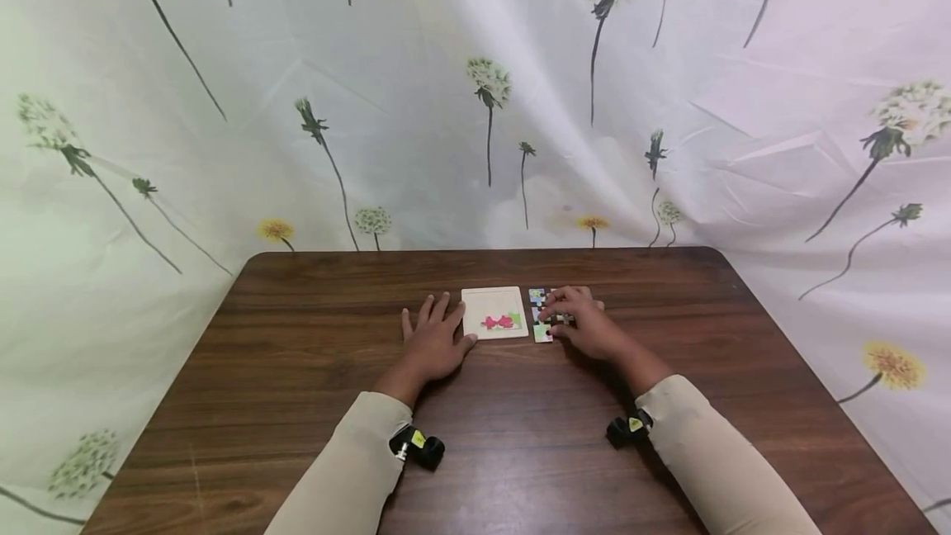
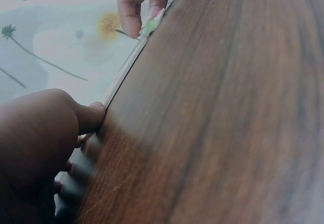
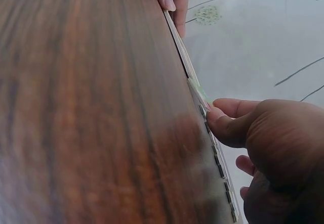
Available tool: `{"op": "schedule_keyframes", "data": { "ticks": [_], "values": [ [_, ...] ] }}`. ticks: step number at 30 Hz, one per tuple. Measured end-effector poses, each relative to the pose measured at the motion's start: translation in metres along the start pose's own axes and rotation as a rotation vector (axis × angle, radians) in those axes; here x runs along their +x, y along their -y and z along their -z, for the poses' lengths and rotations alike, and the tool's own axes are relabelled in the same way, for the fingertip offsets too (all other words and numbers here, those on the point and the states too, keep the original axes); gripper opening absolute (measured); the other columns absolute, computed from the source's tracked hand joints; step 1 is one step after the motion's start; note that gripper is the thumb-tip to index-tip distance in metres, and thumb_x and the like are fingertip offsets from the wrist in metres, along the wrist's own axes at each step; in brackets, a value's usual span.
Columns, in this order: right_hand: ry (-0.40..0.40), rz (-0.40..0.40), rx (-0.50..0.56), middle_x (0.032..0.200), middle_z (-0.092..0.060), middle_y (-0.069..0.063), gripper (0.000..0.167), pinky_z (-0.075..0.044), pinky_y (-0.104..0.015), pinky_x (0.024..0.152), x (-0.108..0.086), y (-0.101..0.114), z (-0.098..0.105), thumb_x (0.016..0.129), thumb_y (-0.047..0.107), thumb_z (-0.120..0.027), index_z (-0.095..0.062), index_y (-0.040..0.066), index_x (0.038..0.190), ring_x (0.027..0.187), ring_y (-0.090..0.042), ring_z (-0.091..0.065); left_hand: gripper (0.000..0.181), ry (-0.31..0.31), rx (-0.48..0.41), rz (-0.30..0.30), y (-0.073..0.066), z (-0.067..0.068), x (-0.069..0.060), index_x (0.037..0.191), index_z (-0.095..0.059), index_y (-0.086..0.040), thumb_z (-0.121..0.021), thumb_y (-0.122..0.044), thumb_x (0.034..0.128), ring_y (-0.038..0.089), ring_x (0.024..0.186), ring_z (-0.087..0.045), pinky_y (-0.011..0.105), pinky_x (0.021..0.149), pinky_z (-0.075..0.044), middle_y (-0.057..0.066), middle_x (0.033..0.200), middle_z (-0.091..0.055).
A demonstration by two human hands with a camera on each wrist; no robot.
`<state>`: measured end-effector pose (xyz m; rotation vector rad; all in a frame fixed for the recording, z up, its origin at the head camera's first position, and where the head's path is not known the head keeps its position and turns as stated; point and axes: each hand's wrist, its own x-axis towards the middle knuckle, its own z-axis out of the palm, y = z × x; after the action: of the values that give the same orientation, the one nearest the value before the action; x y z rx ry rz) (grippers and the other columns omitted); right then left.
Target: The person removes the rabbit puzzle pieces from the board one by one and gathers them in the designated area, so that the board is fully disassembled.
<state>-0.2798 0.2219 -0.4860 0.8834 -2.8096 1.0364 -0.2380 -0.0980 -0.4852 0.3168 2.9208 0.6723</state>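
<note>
A square white puzzle tray [image 1: 483, 304] lies flat near the table's far edge, with a pink and green picture patch in its lower part. My left hand [image 1: 434, 345] rests at the tray's left side, fingers spread and thumb touching its near corner. My right hand [image 1: 590, 330] is over the loose jigsaw pieces [image 1: 537, 295] just right of the tray. Between its thumb and index finger it pinches a green and pink jigsaw piece [image 3: 198, 93], slightly tilted in the right wrist view. That hand partly covers the other pieces.
The brown wooden table [image 1: 490, 419] has rounded far corners. Behind it hangs a pale curtain [image 1: 416, 106] printed with dandelions. Each sleeved wrist carries a small black camera, one on the left [image 1: 419, 446] and one on the right [image 1: 627, 428].
</note>
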Motion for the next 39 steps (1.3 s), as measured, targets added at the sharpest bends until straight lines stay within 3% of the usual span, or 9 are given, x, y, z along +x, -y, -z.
{"op": "schedule_keyframes", "data": {
  "ticks": [10,20,39],
  "values": [
    [0.003,-0.03,0.003,0.139,-0.062,-0.014,0.024,-0.026,-0.058,0.101,0.0004,0.0011,0.0005,0.097,0.005,-0.08,-0.081,0.011,0.121,0.136,-0.042,-0.044,0.069,0.008,-0.007,0.004,-0.0008,0.002,-0.0015,0.173,-0.036,-0.017,-0.055,-0.046,0.1132,0.044,0.172,-0.009,0.079,0.131,0.003,0.016,0.184,-0.019],
    [-0.024,-0.029,0.007,0.128,-0.067,-0.011,0.015,-0.022,-0.056,0.101,0.0004,0.0027,0.0005,0.084,0.017,-0.096,-0.087,0.015,0.095,0.129,-0.035,-0.046,0.068,0.0,0.005,0.004,-0.002,0.0025,-0.0016,0.173,-0.037,-0.017,-0.056,-0.045,0.1131,0.045,0.171,-0.011,0.08,0.131,0.001,0.017,0.183,-0.021],
    [-0.017,-0.033,-0.024,0.124,-0.068,-0.007,0.011,-0.025,-0.055,0.101,0.0001,0.0046,0.0031,0.087,0.018,-0.095,-0.088,0.016,0.095,0.128,-0.03,-0.048,0.07,0.003,-0.01,0.0,0.0006,-0.0006,0.0018,0.173,-0.036,-0.016,-0.056,-0.046,0.1126,0.046,0.171,-0.009,0.079,0.131,0.004,0.018,0.183,-0.019]
  ]
}}
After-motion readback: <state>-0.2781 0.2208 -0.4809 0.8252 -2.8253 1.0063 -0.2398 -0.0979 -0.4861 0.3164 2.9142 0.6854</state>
